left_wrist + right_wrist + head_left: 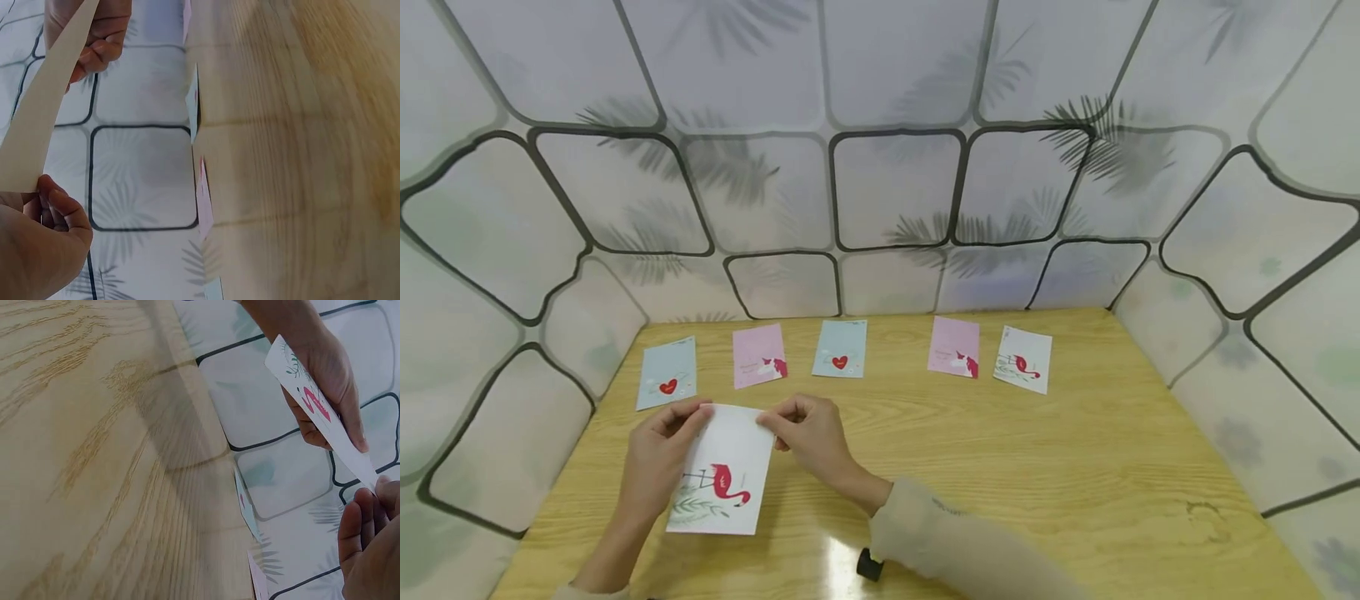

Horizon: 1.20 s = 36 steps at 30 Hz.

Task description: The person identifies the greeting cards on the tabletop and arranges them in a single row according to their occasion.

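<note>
A white card with a red flamingo and green leaves [724, 475] is held up above the near left part of the table. My left hand [658, 454] pinches its upper left corner between thumb and fingers. At the upper right corner my right hand [811, 437] pinches it in the same way. The left wrist view shows the plain back of the card [47, 100], with the left hand [44, 244] gripping one end. In the right wrist view the printed flamingo side [315, 403] faces the camera, the right hand [375, 544] at its near end.
Along the table's back edge lie a blue heart card [667, 373], a pink unicorn card [760, 357], another blue heart card [840, 350], another pink card [954, 347] and a white flamingo card [1023, 360]. A patterned wall [895, 192] encloses the wooden table [1037, 483]. A small black object [869, 567] is by the right sleeve.
</note>
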{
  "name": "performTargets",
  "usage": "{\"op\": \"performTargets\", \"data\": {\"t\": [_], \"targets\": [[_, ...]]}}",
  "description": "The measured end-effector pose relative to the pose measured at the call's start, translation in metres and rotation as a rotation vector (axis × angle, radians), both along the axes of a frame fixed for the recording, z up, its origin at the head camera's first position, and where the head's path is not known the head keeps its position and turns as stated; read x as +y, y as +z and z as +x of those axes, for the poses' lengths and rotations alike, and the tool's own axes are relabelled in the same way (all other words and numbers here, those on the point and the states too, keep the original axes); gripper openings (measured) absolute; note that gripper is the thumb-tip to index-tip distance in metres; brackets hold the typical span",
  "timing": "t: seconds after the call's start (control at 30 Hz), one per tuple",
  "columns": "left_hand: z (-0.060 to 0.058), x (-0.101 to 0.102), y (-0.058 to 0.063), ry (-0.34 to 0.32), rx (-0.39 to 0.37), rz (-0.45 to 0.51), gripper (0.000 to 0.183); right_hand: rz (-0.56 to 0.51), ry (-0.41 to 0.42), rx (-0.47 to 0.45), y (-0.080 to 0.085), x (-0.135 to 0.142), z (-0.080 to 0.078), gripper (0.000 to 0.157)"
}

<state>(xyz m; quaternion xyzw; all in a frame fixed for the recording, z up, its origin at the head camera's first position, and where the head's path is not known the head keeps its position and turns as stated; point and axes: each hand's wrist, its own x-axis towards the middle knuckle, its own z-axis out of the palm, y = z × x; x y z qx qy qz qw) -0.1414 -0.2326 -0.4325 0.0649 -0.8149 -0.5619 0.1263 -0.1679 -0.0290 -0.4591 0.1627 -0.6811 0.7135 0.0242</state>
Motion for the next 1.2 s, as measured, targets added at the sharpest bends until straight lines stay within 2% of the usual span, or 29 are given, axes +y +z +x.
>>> {"op": "performTargets", "data": {"t": [0.23,0.47,0.53,0.73,0.93,1.2], "targets": [[0.001,-0.026,-0.009,0.003,-0.054,-0.077,0.042,0.078,0.023,0.005,-0.011,-0.024,-0.005,0.014],[0.002,-0.05,-0.021,0.053,-0.042,-0.244,0.033,0.225,0.065,0.025,-0.023,-0.049,-0.011,0.013],[0.001,-0.056,-0.025,0.049,-0.05,-0.279,0.032,0.25,0.076,0.021,-0.027,-0.054,-0.013,0.013],[-0.004,-0.073,-0.029,0.007,-0.16,-0.354,0.039,0.336,0.068,-0.006,-0.034,-0.07,-0.018,0.012],[-0.012,-0.084,-0.036,-0.017,-0.272,-0.386,0.048,0.416,0.046,-0.039,-0.038,-0.081,-0.02,0.013],[-0.017,-0.098,-0.044,-0.085,-0.369,-0.418,0.053,0.696,-0.009,-0.033,-0.045,-0.091,-0.024,0.018]]}}
